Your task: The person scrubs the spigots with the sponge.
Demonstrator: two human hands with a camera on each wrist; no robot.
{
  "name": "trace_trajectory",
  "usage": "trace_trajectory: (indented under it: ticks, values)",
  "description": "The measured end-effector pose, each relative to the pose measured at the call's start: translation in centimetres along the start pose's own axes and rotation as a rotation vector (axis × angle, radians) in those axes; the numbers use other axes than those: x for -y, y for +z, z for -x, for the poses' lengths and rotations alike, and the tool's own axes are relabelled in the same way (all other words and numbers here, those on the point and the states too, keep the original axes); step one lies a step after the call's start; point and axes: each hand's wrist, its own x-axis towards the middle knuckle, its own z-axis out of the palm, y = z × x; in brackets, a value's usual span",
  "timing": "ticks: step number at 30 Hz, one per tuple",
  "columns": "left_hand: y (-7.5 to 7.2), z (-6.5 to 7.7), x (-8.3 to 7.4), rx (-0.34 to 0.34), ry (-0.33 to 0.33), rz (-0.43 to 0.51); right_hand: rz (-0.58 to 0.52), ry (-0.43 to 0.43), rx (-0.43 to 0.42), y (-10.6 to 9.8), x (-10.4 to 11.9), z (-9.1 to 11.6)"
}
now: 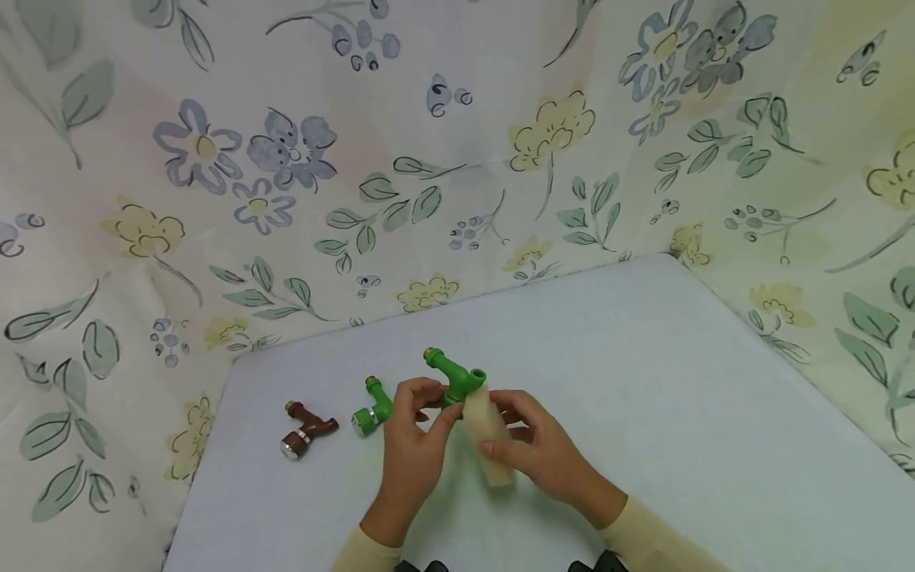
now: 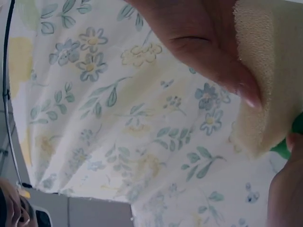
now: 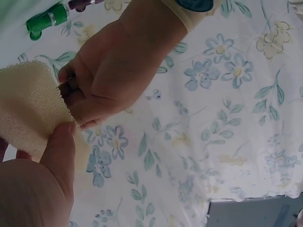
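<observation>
In the head view, a green faucet (image 1: pixel 456 373) with a brass-coloured threaded end is raised over the white table. My left hand (image 1: pixel 415 445) grips its lower part between thumb and fingers. A cream sponge (image 1: pixel 488 437) is pinched in my right hand (image 1: pixel 539 445), its upper end against the faucet's side. The right wrist view shows the porous sponge (image 3: pixel 33 106) close up, with my right thumb (image 3: pixel 61 149) pressed on it; the sponge hides the held faucet there. Only a bit of green faucet (image 2: pixel 282 149) shows in the left wrist view, behind the sponge.
On the table (image 1: pixel 629 342), left of my hands, lie a second green faucet (image 1: pixel 373 409) and a brown faucet (image 1: pixel 307 429), both with silver-banded knobs. Floral cloth (image 1: pixel 457 183) hangs along the table's back and right edges.
</observation>
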Motion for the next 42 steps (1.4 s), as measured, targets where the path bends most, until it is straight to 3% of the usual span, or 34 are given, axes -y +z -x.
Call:
trace_trajectory:
  ticks: [2,6,9,13,16,19,25,32,37,42]
  values:
    - [-0.2,-0.1,0.0,0.001,-0.001,-0.006,0.013,-0.029,0.006,0.2,0.8,0.1]
    - [-0.4,-0.3,-0.4,0.067,0.001,0.031,0.043,-0.085,-0.007,0.4,2.8,0.1]
    - [-0.6,-0.4,-1.3,0.087,-0.025,0.146,0.047,-0.107,-0.017,0.4,3.8,0.1]
    - [-0.8,-0.4,-2.0,0.052,-0.146,0.339,0.024,-0.123,-0.021,0.4,4.3,0.0]
    - [-0.7,-0.4,-1.4,0.019,-0.244,0.419,0.005,-0.139,-0.036,0.6,4.3,-0.1]
    - [-0.5,-0.4,-0.4,-0.009,-0.286,0.465,-0.006,-0.160,-0.051,0.7,4.4,-0.2]
    - [-0.4,-0.3,0.5,-0.014,-0.285,0.611,-0.011,-0.166,-0.059,0.7,4.7,-0.5]
    - [-0.8,-0.2,-0.1,0.074,-0.266,0.829,-0.097,-0.047,-0.024,-0.1,2.4,-1.1]
    - [-1.1,-0.2,-0.7,0.112,-0.273,0.855,-0.145,0.006,-0.005,-0.3,0.7,-1.2]
    - [-0.9,-0.4,-0.9,0.096,-0.290,0.842,-0.170,-0.005,0.012,-0.3,0.7,-0.9]
